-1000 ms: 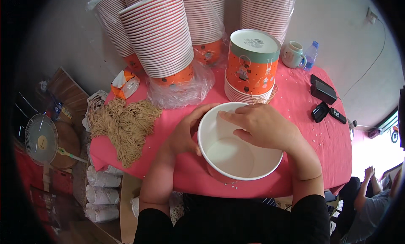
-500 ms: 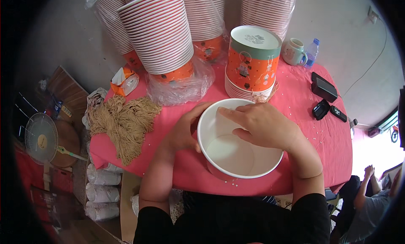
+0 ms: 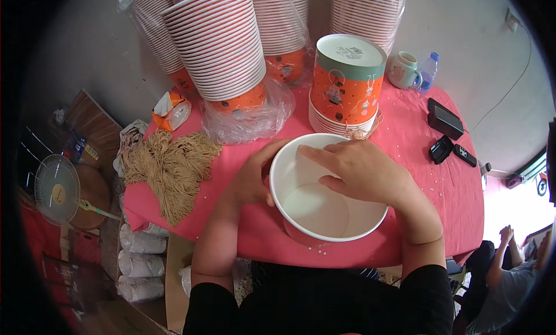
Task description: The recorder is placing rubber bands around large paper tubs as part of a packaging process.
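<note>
A large white-lined paper bucket (image 3: 315, 210) is tilted toward me at the near edge of the table, its round mouth facing up. My left hand (image 3: 255, 175) is wrapped round the bucket's outer left side, with the thumb low against the wall. My right hand (image 3: 365, 170) reaches over the far rim. Its index finger points left along the inner far wall and its thumb hangs inside, while the other fingers are hidden behind the rim. Just beyond stands an inverted orange and green printed bucket (image 3: 347, 91) on a short stack, with thin cord (image 3: 365, 131) beside its base.
A heap of tan cord (image 3: 171, 170) lies at left on the pink tablecloth (image 3: 431, 213). Tall bucket stacks (image 3: 214, 45) in plastic stand behind. Farther right are a mug (image 3: 403, 71), a bottle (image 3: 428, 72) and black items (image 3: 445, 119). Another person (image 3: 509, 294) sits at lower right.
The bucket has shifted very slightly away from me. Both hands keep their hold and pose.
</note>
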Motion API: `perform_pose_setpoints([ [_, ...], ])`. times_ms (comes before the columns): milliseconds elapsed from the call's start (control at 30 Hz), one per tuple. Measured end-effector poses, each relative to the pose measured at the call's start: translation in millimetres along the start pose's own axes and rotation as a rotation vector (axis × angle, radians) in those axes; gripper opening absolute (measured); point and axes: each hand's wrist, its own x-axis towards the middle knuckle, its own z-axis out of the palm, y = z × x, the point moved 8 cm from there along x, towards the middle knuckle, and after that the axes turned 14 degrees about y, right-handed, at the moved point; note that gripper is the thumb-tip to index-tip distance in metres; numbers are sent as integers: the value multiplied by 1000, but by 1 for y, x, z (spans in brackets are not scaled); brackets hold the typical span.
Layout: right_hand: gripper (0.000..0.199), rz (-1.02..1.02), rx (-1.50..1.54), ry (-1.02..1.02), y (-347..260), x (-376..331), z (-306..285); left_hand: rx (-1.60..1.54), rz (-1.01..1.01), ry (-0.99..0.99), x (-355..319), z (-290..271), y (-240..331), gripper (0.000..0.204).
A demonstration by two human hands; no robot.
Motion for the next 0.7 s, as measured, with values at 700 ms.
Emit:
perform_pose_setpoints([
  [700, 55, 9, -25, 10, 1, 0, 1, 2, 63, -10, 2, 4, 8, 134],
])
